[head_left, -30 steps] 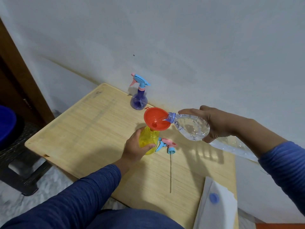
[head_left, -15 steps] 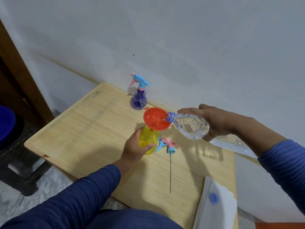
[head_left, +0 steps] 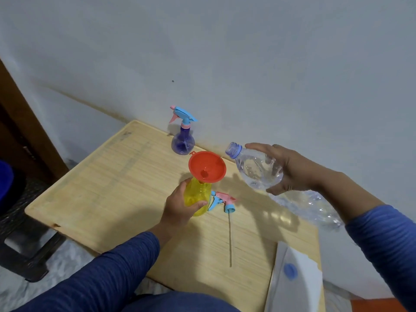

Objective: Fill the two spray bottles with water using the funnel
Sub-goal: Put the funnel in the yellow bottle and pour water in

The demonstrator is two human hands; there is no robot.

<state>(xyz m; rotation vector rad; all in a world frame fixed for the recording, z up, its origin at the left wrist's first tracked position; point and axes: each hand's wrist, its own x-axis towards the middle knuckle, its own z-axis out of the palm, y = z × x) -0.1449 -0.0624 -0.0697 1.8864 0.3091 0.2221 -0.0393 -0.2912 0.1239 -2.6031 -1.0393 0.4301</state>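
Observation:
A yellow spray bottle [head_left: 198,194] stands on the wooden table [head_left: 108,188] with a red funnel [head_left: 207,166] in its neck. My left hand [head_left: 180,206] grips the yellow bottle's body. My right hand [head_left: 286,167] holds a clear water bottle [head_left: 256,167], uncapped, its mouth tipped up and just right of the funnel's rim. The yellow bottle's pink and blue spray head [head_left: 222,200] with its long tube lies on the table beside it. A purple spray bottle [head_left: 182,140] with its head on stands at the back by the wall.
A white sheet [head_left: 295,282] with a blue bottle cap [head_left: 290,270] on it lies at the table's front right. The wall runs close behind the table. A dark chair [head_left: 20,221] stands at the left.
My right hand has lifted the water bottle's mouth up and off the funnel, tilting it back toward upright. The left hand and yellow bottle have stayed put.

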